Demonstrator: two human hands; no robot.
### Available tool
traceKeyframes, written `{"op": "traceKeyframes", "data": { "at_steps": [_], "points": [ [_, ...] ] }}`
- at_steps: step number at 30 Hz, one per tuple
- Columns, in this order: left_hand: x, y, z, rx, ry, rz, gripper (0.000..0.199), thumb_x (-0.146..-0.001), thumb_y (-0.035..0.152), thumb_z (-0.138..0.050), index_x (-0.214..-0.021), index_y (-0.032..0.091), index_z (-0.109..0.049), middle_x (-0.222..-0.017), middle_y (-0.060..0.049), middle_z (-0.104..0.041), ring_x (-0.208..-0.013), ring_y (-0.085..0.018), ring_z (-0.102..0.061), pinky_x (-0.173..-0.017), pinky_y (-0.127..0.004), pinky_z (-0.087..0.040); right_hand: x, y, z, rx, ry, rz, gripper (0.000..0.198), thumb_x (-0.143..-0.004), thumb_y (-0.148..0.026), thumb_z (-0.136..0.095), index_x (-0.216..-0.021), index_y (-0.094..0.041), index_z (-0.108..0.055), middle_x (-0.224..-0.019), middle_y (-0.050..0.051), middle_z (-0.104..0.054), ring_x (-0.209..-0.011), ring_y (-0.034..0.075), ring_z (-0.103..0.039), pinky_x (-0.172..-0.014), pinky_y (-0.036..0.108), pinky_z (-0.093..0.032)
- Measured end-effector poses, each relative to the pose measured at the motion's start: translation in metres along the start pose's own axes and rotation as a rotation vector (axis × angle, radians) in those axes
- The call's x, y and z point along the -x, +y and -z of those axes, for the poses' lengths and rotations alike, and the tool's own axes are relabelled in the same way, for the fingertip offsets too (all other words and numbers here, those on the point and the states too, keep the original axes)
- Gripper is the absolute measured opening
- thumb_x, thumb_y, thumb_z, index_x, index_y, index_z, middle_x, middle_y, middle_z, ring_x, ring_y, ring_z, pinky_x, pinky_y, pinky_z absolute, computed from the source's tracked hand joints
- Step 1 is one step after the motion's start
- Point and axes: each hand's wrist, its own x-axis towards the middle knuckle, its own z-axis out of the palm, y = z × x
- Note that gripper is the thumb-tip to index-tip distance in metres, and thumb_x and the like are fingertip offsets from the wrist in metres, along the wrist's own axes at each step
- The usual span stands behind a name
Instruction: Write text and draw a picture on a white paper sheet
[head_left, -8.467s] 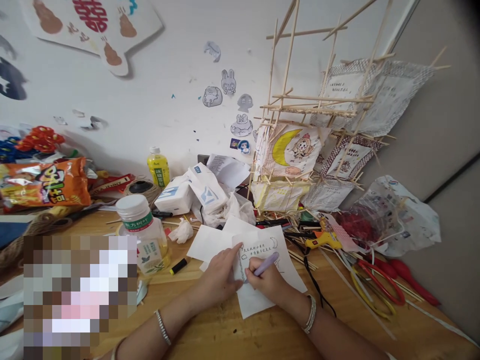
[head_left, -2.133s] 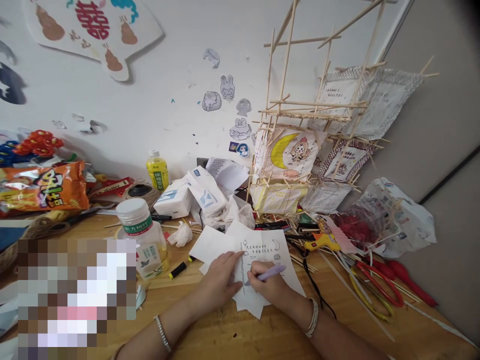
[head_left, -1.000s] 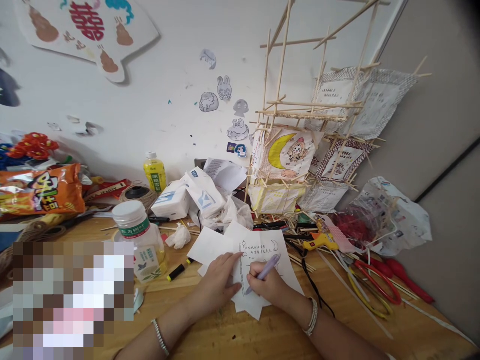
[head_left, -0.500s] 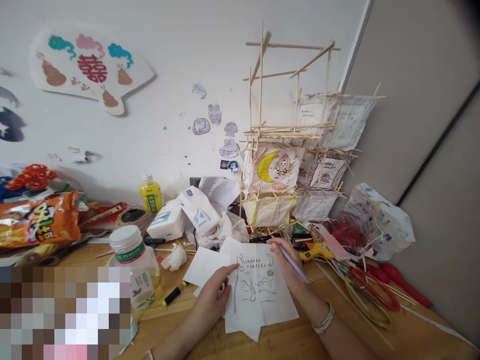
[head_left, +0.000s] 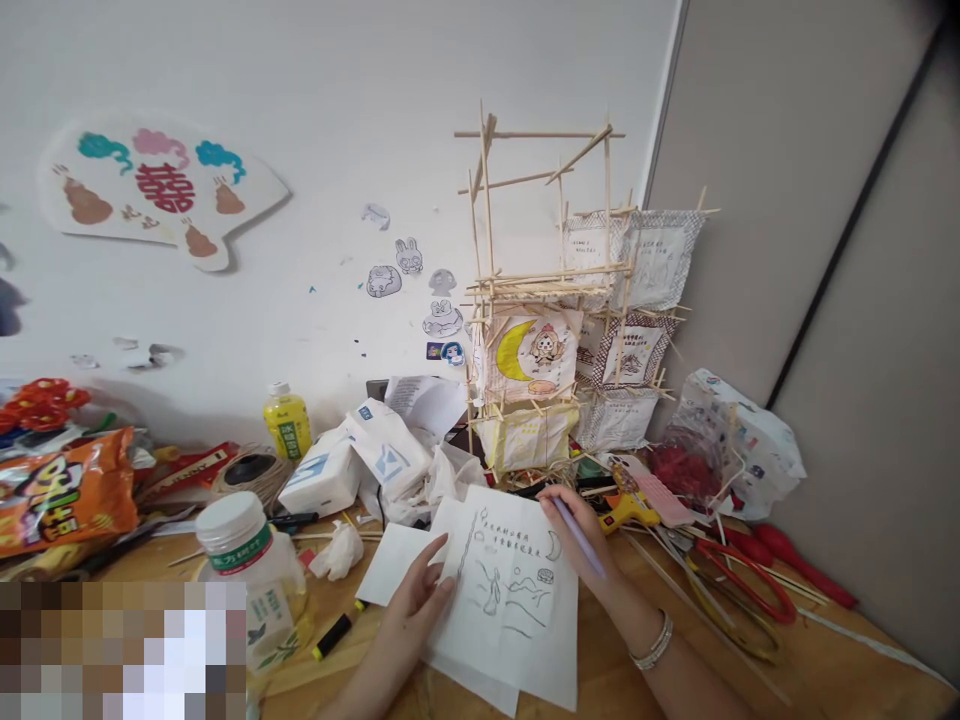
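A white sheet of paper (head_left: 525, 650) with line drawings and handwriting lies tilted on the wooden table, overlapping other white sheets. My left hand (head_left: 412, 610) rests at its left edge, thumb and forefinger apart and the thumb touching the paper. At the sheet's upper right, the fingers of my right hand (head_left: 592, 560) are closed around a lavender pen (head_left: 577, 537). The pen slants back along the hand; I cannot make out its tip. Left of my left hand lies a black marker with yellow ends (head_left: 332, 636).
Behind the paper stands a stick frame (head_left: 491, 210) with drawn paper panels. Tissue packs (head_left: 390, 445) and a clear jar (head_left: 262, 570) are to the left. A yellow glue gun (head_left: 630, 508) and red-handled scissors (head_left: 750, 580) lie on the right, near plastic bags (head_left: 750, 430).
The top sheet has turned clockwise and its drawing shows more fully. My left hand has drawn back to the sheet's left edge. The head view has shifted right and up.
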Motion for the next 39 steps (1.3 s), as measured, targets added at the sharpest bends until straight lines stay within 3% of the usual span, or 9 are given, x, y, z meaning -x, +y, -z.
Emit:
{"op": "traceKeyframes", "data": {
  "at_steps": [2, 6, 12, 16, 20, 22, 25, 31, 39],
  "points": [
    [-0.002, -0.001, 0.0, 0.066, -0.022, 0.055, 0.069, -0.075, 0.059, -0.055, -0.128, 0.022, -0.032, -0.098, -0.007, -0.063, -0.092, -0.027, -0.059, -0.078, -0.041, -0.046, 0.0, -0.001, 0.002, -0.038, 0.076, -0.048, 0.021, -0.081, -0.037, -0.049, -0.08, -0.018, -0.059, -0.081, 0.006, -0.063, -0.078, 0.022, -0.058, -0.071, 0.031, -0.044],
    [-0.005, -0.002, -0.001, 0.12, -0.004, 0.136, 0.08, -0.06, 0.057, -0.068, -0.123, 0.019, -0.038, -0.093, -0.006, -0.064, -0.063, -0.02, -0.064, -0.066, -0.037, -0.049, -0.002, 0.002, 0.008, -0.072, 0.169, -0.094, 0.021, -0.078, -0.038, -0.052, -0.082, -0.018, -0.059, -0.085, 0.007, -0.064, -0.082, 0.024, -0.057, -0.073, 0.032, -0.044],
    [-0.005, 0.003, 0.004, 0.19, 0.211, 0.102, 0.059, -0.059, 0.047, -0.071, -0.106, 0.015, -0.055, -0.062, 0.003, -0.058, -0.048, -0.015, -0.056, -0.054, -0.029, -0.047, -0.008, 0.004, 0.017, -0.1, 0.028, -0.188, 0.018, -0.07, -0.033, -0.056, -0.078, -0.017, -0.062, -0.079, 0.006, -0.064, -0.078, 0.024, -0.058, -0.07, 0.032, -0.044],
    [-0.001, 0.013, 0.006, 0.348, 0.351, 0.078, 0.066, -0.057, 0.041, -0.075, -0.115, 0.017, -0.054, -0.067, 0.0, -0.064, -0.058, -0.019, -0.06, -0.052, -0.026, -0.047, -0.007, 0.0, 0.016, -0.111, -0.097, -0.223, 0.016, -0.066, -0.029, -0.058, -0.077, -0.018, -0.062, -0.071, 0.003, -0.061, -0.07, 0.021, -0.057, -0.065, 0.03, -0.043],
    [0.001, 0.021, 0.003, 0.57, 0.42, 0.075, 0.086, -0.063, 0.036, -0.075, -0.136, 0.027, -0.03, -0.086, -0.004, -0.068, -0.08, -0.025, -0.065, -0.067, -0.033, -0.052, -0.001, -0.005, 0.007, -0.108, -0.059, -0.148, 0.017, -0.067, -0.031, -0.058, -0.077, -0.018, -0.061, -0.074, 0.004, -0.061, -0.071, 0.022, -0.057, -0.066, 0.031, -0.044],
    [0.0, 0.017, 0.0, 0.64, 0.379, 0.127, 0.08, -0.065, 0.037, -0.074, -0.133, 0.025, -0.035, -0.098, -0.008, -0.067, -0.088, -0.028, -0.064, -0.073, -0.038, -0.052, 0.002, -0.007, 0.002, -0.097, -0.027, -0.111, 0.017, -0.071, -0.033, -0.057, -0.078, -0.018, -0.06, -0.077, 0.005, -0.062, -0.073, 0.022, -0.057, -0.068, 0.032, -0.044],
    [-0.002, 0.005, -0.003, 0.591, 0.263, 0.215, 0.062, -0.06, 0.033, -0.078, -0.115, 0.017, -0.053, -0.108, -0.013, -0.064, -0.095, -0.032, -0.062, -0.077, -0.041, -0.052, 0.005, -0.008, -0.001, -0.094, -0.025, -0.069, 0.018, -0.075, -0.033, -0.055, -0.082, -0.018, -0.06, -0.082, 0.007, -0.063, -0.077, 0.023, -0.058, -0.07, 0.032, -0.045],
    [-0.008, -0.01, 0.002, 0.514, 0.386, 0.138, 0.068, -0.048, 0.031, -0.084, -0.107, 0.015, -0.055, -0.095, -0.012, -0.069, -0.088, -0.032, -0.064, -0.07, -0.038, -0.054, 0.001, -0.005, 0.003, -0.189, 0.04, -0.074, 0.021, -0.073, -0.036, -0.06, -0.085, -0.018, -0.059, -0.085, 0.007, -0.064, -0.079, 0.023, -0.059, -0.074, 0.034, -0.046],
    [-0.001, 0.019, -0.004, 0.526, 0.485, 0.078, 0.072, -0.05, 0.027, -0.082, -0.115, 0.018, -0.052, -0.09, -0.008, -0.07, -0.071, -0.025, -0.067, -0.053, -0.026, -0.053, -0.001, -0.018, 0.01, -0.252, 0.055, -0.159, 0.022, -0.068, -0.035, -0.063, -0.083, -0.019, -0.059, -0.078, 0.005, -0.063, -0.076, 0.022, -0.059, -0.071, 0.032, -0.046]
  ]
}}
